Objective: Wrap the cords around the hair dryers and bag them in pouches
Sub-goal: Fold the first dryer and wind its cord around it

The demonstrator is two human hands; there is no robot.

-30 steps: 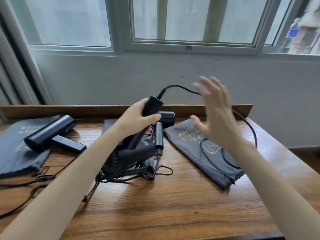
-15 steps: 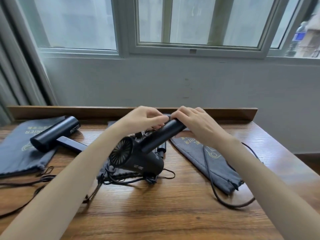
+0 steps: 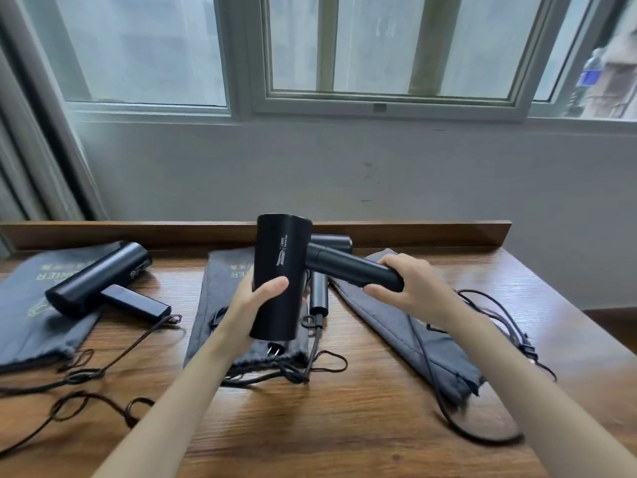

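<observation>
The left hand [image 3: 256,305] wraps thumb and fingers round the barrel of the held hair dryer [image 3: 281,267], standing it upright over the middle pouch [image 3: 224,281] near the table's [image 3: 344,426] back edge. The right hand [image 3: 410,288] closes round the end of its handle, probably to brace the body so the cord [image 3: 427,367] can be wound on. The cord trails slack across the right pouch [image 3: 389,326] toward the front right corner. Half a second earlier both hands sat close together on the handle, the barrel low with its grille facing the camera. Since then the left hand has shifted to the barrel and raised it.
</observation>
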